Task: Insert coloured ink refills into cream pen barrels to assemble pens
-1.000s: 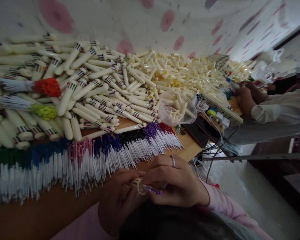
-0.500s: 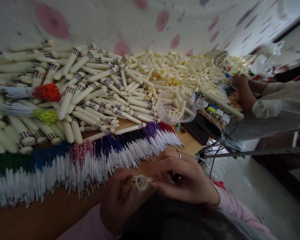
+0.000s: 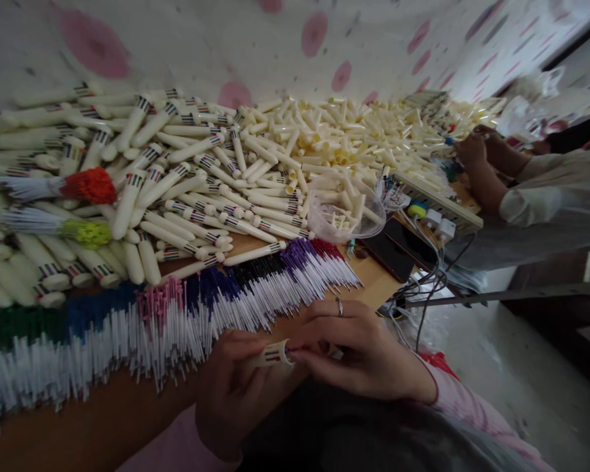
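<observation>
My left hand (image 3: 231, 387) grips a cream multicolour pen barrel (image 3: 276, 354) with slots around its end, which points right. At that open end, the thumb and fingertips of my right hand (image 3: 349, 351) are pinched together, touching the rim. A speck of purple shows in the barrel's mouth; what the right fingers hold is mostly hidden. Just beyond both hands lies a long row of pen refills with white stems, their heads grouped by colour: purple refills (image 3: 307, 262), black refills (image 3: 260, 278), pink refills (image 3: 162, 305) and green refills (image 3: 17, 331) among them.
Behind the refills are heaped assembled pens (image 3: 191, 210) and cream tubes (image 3: 344, 134). A clear plastic tub (image 3: 319, 219) holds small cream parts. Phones (image 3: 391, 249), cables and a power strip (image 3: 437, 203) lie right. Bundles of red refills (image 3: 88, 185) and yellow refills (image 3: 86, 231) rest on the pens. Another person's hands (image 3: 472, 154) work farther right.
The barrel has turned from facing me to pointing right, so its slotted side shows. My right fingertips have closed in on its open end.
</observation>
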A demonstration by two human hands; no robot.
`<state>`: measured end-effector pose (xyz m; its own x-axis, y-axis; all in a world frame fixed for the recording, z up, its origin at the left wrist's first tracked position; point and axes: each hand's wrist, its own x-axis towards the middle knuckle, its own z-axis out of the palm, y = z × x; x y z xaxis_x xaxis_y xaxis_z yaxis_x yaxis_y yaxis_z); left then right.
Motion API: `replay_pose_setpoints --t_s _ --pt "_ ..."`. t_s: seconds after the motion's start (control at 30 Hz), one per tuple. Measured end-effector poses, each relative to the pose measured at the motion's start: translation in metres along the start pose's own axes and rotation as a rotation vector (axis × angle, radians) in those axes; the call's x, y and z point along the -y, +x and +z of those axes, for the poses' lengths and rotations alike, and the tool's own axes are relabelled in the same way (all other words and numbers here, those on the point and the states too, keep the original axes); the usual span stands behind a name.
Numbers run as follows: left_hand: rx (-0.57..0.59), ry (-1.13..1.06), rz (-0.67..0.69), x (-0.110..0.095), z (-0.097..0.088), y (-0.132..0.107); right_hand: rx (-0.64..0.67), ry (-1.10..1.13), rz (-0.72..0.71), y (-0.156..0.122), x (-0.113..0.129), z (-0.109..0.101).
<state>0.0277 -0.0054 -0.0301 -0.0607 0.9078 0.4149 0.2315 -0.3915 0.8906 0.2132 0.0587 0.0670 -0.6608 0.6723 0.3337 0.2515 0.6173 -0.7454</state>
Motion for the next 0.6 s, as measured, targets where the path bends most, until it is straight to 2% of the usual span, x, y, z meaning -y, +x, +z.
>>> replay_pose_setpoints --t_s 0.17,0.3,0.43,0.6 --pt "-0.026 0.095 0.030 -0.004 0.000 0.004 0.085 -0.079 0.018 0.000 0.001 -0.008" --pt "-0.009 0.276 0.173 -0.005 -0.005 0.008 0.172 -0.253 -0.017 0.000 0.003 -0.013" --pt "0.007 0.372 0.245 -0.004 -0.007 0.010 0.190 -0.224 -0.031 0.001 0.000 -0.014" --pt "-0.011 0.330 0.248 -0.007 -0.002 0.017 0.216 -0.270 -0.139 0.000 -0.009 -0.015"
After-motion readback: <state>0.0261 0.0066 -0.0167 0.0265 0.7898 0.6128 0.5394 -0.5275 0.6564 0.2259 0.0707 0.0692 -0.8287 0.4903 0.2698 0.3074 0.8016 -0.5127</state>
